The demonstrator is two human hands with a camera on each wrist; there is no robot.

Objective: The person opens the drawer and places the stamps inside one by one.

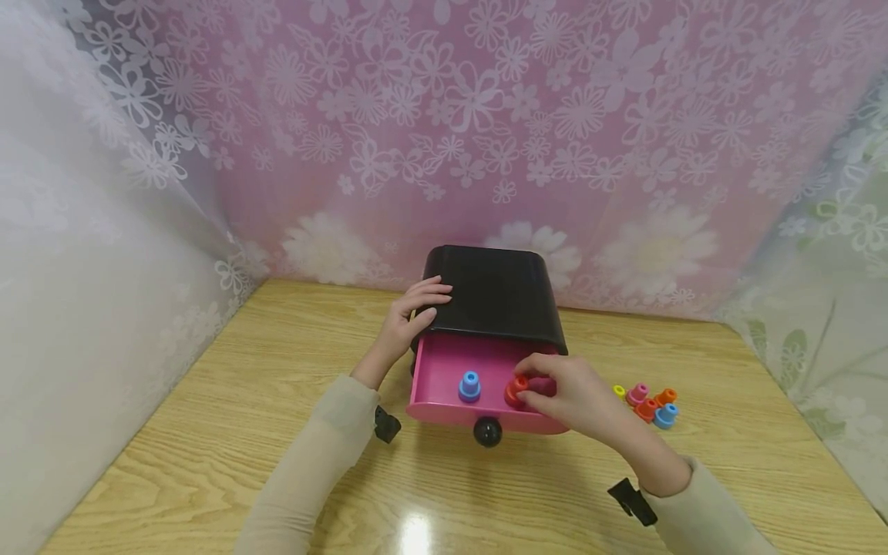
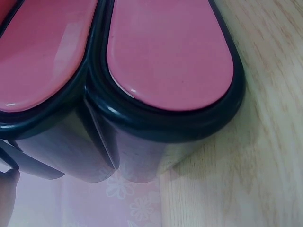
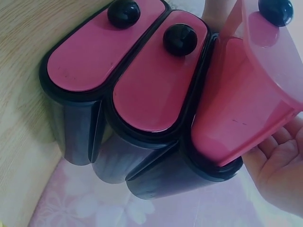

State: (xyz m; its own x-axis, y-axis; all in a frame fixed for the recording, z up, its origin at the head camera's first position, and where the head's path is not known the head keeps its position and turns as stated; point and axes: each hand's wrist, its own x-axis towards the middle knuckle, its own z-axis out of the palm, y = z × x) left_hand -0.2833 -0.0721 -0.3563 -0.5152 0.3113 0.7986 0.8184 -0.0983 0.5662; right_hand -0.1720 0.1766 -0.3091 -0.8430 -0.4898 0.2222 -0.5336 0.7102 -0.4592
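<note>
A black chest of drawers (image 1: 496, 289) stands on the table with its pink top drawer (image 1: 440, 356) pulled out. My left hand (image 1: 411, 310) rests on the top's left edge, fingers extended over it. Inside the drawer, my right hand (image 1: 574, 391) pinches a red peg (image 1: 514, 393) between thumb and fingers, near the front right. To its left a blue peg (image 1: 469, 388) stands upright on a wider round base. The right wrist view shows that hand (image 3: 279, 163) beside the drawer's wall, its fingertips hidden behind the pink plastic.
Several pegs lie in a group on the table right of the chest, among them a pink peg (image 1: 637, 394) and an orange peg (image 1: 667, 397). A black knob (image 1: 488, 432) juts from the drawer front. Below, two closed pink drawers (image 3: 151, 90) show. A flowered curtain (image 1: 444, 154) hangs behind.
</note>
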